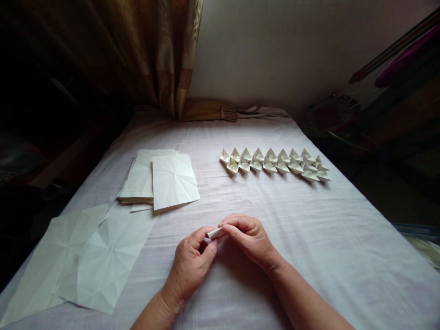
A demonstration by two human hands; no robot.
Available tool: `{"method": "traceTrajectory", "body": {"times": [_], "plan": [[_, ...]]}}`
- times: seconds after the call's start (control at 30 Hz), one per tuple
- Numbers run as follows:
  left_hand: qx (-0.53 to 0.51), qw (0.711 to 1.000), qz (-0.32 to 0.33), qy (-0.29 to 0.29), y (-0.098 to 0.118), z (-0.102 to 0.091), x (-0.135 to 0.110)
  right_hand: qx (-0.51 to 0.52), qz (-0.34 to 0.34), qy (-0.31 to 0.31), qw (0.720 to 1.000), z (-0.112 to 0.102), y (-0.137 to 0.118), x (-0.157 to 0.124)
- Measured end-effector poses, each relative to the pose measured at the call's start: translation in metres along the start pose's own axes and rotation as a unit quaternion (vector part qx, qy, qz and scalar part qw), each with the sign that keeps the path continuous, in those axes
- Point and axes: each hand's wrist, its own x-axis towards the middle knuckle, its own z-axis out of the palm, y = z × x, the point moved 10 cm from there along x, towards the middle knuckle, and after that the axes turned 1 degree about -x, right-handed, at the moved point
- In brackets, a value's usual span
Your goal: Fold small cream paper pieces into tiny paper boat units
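Observation:
A small folded piece of paper (215, 233) is pinched between my two hands, above the near middle of the cloth. My left hand (194, 252) closes on its left end, thumb below and fingers curled. From the right, my right hand (248, 236) grips the other end between thumb and fingers, covering much of it. Beyond my hands to the right stand several folded paper boats (270, 160), set close together in two rows. To the left lies a creased square sheet (175, 180), partly over a stack of paper (137, 178).
Two large creased sheets (110, 256) overlap at the near left. A pale sheet (275, 279) covers the bed-like surface. A patterned curtain (175, 59) hangs at the back left, before a plain wall (268, 55). Dark clutter borders both sides.

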Motion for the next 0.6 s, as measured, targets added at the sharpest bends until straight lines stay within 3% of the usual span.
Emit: {"method": "traceTrajectory", "body": {"times": [0.27,0.6], "plan": [[-0.015,1.000,-0.016,0.018,0.0021,-0.0035,0.0029,-0.002,0.056,-0.001,0.998,-0.0032,0.0100,-0.0012],[-0.071,0.995,-0.053,0.039,-0.0044,-0.0048,-0.0020,-0.008,0.055,0.006,0.998,-0.0002,0.0054,-0.0008]]}}
